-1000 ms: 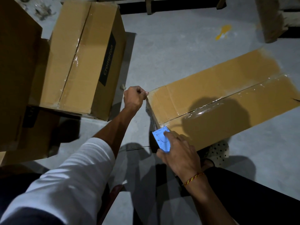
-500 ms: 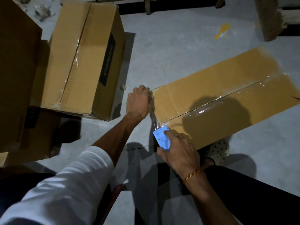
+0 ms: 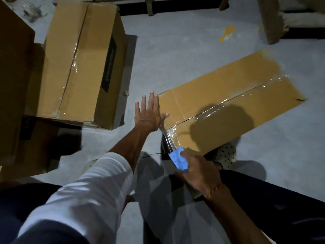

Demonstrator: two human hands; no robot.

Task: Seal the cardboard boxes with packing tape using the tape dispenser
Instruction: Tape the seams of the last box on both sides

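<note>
A long cardboard box [image 3: 228,81] lies on the floor to the right, with clear tape [image 3: 226,104] along its centre seam. That tape runs over the near end and stretches down to a blue tape dispenser [image 3: 178,159]. My right hand [image 3: 198,173] grips the dispenser just below the box's near end. With straight, spread fingers, my left hand [image 3: 149,113] lies flat against the near end of the box, thumb on the top face beside the tape.
A taped cardboard box [image 3: 79,64] with a black label stands at the left on darker cartons [image 3: 15,85]. Grey floor [image 3: 175,50] lies between the boxes. A polka-dot slipper [image 3: 226,152] shows beside the long box. A carton corner [image 3: 270,18] is at top right.
My left hand has gone from a fist at the box's corner to a flat open palm against its near end. The dispenser has dropped a little lower.
</note>
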